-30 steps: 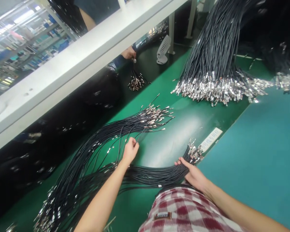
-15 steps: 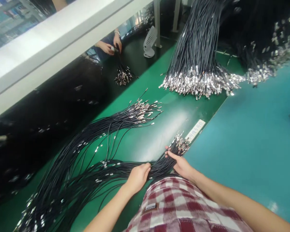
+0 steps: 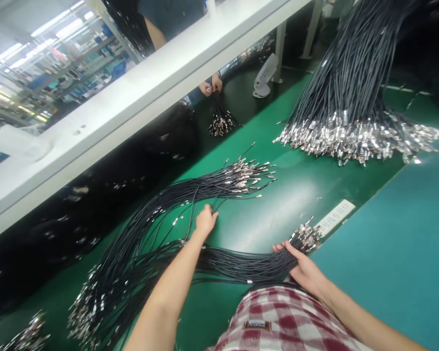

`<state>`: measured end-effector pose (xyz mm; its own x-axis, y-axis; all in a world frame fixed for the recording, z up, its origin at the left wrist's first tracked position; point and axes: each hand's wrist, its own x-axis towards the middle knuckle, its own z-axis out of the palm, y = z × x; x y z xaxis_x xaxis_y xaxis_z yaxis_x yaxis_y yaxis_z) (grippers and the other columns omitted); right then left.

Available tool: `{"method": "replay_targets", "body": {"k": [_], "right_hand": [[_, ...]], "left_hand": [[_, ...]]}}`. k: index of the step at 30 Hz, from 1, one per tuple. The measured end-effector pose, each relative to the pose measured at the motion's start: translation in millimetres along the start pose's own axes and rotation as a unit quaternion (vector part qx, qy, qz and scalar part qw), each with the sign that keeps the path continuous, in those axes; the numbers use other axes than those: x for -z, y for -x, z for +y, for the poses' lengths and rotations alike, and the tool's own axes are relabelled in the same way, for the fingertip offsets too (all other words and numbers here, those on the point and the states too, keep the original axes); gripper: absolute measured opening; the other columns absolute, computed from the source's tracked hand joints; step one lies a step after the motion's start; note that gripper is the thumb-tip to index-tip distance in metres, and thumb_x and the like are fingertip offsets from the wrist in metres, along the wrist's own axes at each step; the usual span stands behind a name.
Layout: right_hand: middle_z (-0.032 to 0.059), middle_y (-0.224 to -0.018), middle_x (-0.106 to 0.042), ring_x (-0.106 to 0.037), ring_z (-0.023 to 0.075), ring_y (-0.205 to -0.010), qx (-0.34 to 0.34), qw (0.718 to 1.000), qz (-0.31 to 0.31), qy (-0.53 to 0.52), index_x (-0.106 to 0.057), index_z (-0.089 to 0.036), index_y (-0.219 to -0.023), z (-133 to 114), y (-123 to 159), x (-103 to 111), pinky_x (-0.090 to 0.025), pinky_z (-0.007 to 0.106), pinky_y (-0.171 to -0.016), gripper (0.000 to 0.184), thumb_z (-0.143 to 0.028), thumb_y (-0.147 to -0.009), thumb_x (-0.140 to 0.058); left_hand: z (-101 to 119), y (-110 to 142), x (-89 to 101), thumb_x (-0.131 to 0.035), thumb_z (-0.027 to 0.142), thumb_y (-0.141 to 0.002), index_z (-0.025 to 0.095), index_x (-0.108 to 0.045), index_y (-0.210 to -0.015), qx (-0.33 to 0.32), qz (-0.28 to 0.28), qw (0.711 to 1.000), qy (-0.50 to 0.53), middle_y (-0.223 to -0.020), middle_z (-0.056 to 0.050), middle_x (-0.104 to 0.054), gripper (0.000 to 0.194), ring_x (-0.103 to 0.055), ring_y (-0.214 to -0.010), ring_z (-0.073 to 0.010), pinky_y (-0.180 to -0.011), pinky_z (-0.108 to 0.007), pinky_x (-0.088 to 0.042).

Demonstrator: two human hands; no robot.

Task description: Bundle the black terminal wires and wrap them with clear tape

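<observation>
Now: the left hand (image 3: 206, 220) is up off the near bundle (image 3: 237, 263), where it lay half a second ago, and sits at the lower edge of the far bundle (image 3: 199, 184). Its grip is drawn together, seemingly pinched on a single loose cable (image 3: 220, 201); the fingertips are small, so contact is judged, not certain. To its right, the right hand (image 3: 305, 270) has stayed on the near bundle, its grip wrapped round the cables just behind the metal ends (image 3: 306, 236), thumb on top. Judgement: the right hand acts as holder, while the left deals with strands one or a few at a time. Both bundles lie on the tabletop, tails running together toward the lower left.

Surface and room, left to right: ceiling lights (image 3: 51, 22) and blurred shelving; a pile of metal ends (image 3: 29, 336) at the lower left corner; a white rail (image 3: 131, 92) crossing diagonally over a dark, glossy strip. Past the rail, another person's hands (image 3: 215, 83) hold a small bunch (image 3: 221, 122). The green tabletop (image 3: 249, 226) shows a bright glare patch. Then a white slotted stand (image 3: 267, 75), a lettered label strip (image 3: 336, 217), a large fan of cables (image 3: 351, 73), and a blue-green surface (image 3: 388, 243) along the right.
</observation>
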<state>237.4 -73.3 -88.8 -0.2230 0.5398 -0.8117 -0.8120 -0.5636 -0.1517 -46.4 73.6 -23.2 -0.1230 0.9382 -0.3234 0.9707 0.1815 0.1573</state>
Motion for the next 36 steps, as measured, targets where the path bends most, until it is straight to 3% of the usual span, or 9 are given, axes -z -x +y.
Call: {"method": "replay_targets", "body": {"k": [4,8,12,16,18,23,28,32,36], "right_hand": [[0.0035,-0.080,-0.074,-0.070,0.0198,-0.081,-0.003,1.000,0.002,-0.005,-0.070,-0.019,-0.078,0.4,-1.1,-4.3,-0.057,0.032,-0.080,0.017,-0.026,-0.070,-0.083],[0.0030,-0.078,-0.073,-0.070,0.0187,-0.078,0.001,1.000,0.012,0.008,-0.069,-0.018,-0.077,-1.9,1.2,-10.5,-0.055,0.031,-0.079,0.015,-0.025,-0.072,-0.082],[0.0015,-0.076,-0.072,-0.068,0.0185,-0.074,0.007,1.000,0.008,0.010,-0.069,-0.019,-0.078,-5.0,3.6,-14.1,-0.054,0.032,-0.077,0.016,-0.026,-0.072,-0.082],[0.0030,-0.076,-0.072,-0.066,0.0175,-0.070,0.010,1.000,-0.008,0.015,-0.069,-0.017,-0.079,-6.2,4.3,-15.3,-0.052,0.030,-0.072,0.018,-0.027,-0.072,-0.081],[0.0025,-0.074,-0.070,-0.066,0.0170,-0.071,0.019,1.000,-0.018,0.012,-0.070,-0.016,-0.085,-6.4,5.1,-16.1,-0.052,0.029,-0.072,0.022,-0.027,-0.070,-0.083],[-0.0013,-0.069,-0.067,-0.064,0.0158,-0.072,0.053,0.998,-0.041,0.003,-0.069,-0.021,-0.106,-6.0,8.9,-17.5,-0.052,0.027,-0.070,0.042,-0.027,-0.067,-0.084],[-0.0015,-0.069,-0.067,-0.063,0.0157,-0.070,0.067,0.996,-0.047,-0.018,-0.070,-0.020,-0.103,-4.3,7.8,-15.0,-0.051,0.027,-0.068,0.041,-0.030,-0.066,-0.085],[0.0007,-0.070,-0.070,-0.063,0.0158,-0.068,0.053,0.998,-0.019,-0.013,-0.073,-0.016,-0.091,-4.3,7.5,-14.6,-0.052,0.027,-0.067,0.032,-0.031,-0.066,-0.085],[0.0026,-0.077,-0.073,-0.065,0.0178,-0.075,0.056,0.998,-0.009,0.016,-0.075,-0.016,-0.089,-4.0,13.2,-15.6,-0.053,0.027,-0.072,0.025,-0.030,-0.070,-0.082]], "left_hand": [[19.6,63.7,-36.8,-0.053,0.024,-0.093,0.020,-0.057,-0.079,-0.136,-0.111,0.984,0.016,-0.076,-0.004,-0.066,0.015,-0.064,-0.077,-0.0199,-0.067,-0.026,-0.039],[26.6,105.7,-42.2,-0.047,0.022,-0.094,0.019,-0.060,-0.081,-0.252,-0.174,0.952,-0.009,-0.086,-0.007,-0.067,0.019,-0.064,-0.087,-0.0214,-0.079,-0.030,-0.043],[49.9,96.1,-39.7,-0.045,0.024,-0.094,0.018,-0.061,-0.087,-0.254,-0.165,0.952,0.046,-0.089,-0.007,-0.067,0.018,-0.062,-0.087,-0.0213,-0.081,-0.032,-0.044],[84.0,76.3,-48.3,-0.047,0.026,-0.090,0.018,-0.061,-0.083,-0.231,-0.172,0.936,0.200,-0.078,-0.003,-0.065,0.018,-0.058,-0.075,-0.0169,-0.071,-0.027,-0.042],[91.1,70.4,-49.5,-0.046,0.031,-0.088,0.018,-0.060,-0.077,-0.203,-0.159,0.926,0.276,-0.071,-0.001,-0.061,0.022,-0.054,-0.069,-0.0151,-0.067,-0.026,-0.040],[80.6,75.8,-45.2,-0.050,0.050,-0.083,0.018,-0.055,-0.073,-0.153,-0.209,0.884,0.389,-0.055,0.005,-0.045,0.034,-0.042,-0.053,-0.0111,-0.055,-0.023,-0.033],[69.4,99.3,-50.0,-0.048,0.045,-0.084,0.018,-0.054,-0.068,-0.138,-0.213,0.908,0.334,-0.057,0.003,-0.049,0.032,-0.045,-0.056,-0.0122,-0.057,-0.024,-0.034],[57.6,114.7,-43.3,-0.043,0.037,-0.091,0.018,-0.055,-0.069,-0.191,-0.156,0.934,0.258,-0.069,-0.002,-0.056,0.032,-0.053,-0.068,-0.0160,-0.067,-0.027,-0.040],[40.9,136.5,-29.2,-0.035,0.031,-0.097,0.019,-0.059,-0.077,-0.299,-0.120,0.943,0.090,-0.080,-0.007,-0.060,0.034,-0.055,-0.080,-0.0206,-0.077,-0.034,-0.043]]}}
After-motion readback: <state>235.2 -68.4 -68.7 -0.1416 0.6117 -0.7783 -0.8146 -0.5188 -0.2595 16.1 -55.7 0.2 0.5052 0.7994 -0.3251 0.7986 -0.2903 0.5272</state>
